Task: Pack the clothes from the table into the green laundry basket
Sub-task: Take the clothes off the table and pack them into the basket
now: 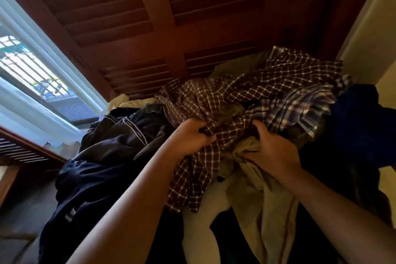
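A heap of clothes fills the middle of the head view. On top lies a brown checked shirt (267,83). My left hand (190,137) is closed on a fold of that shirt. My right hand (272,152) grips the pile just to the right, its fingers in the checked shirt and an olive-beige garment (263,195). A blue plaid shirt (300,111) lies behind my right hand. Dark trousers (115,135) and a black garment (90,182) lie at the left. A navy garment (362,122) sits at the right. The table and the green basket are hidden.
Brown wooden louvred shutters (150,17) stand right behind the pile. A bright window (27,66) is at the left, with a lower louvred panel (25,152) beneath it. A pale yellow wall (370,38) rises at the right.
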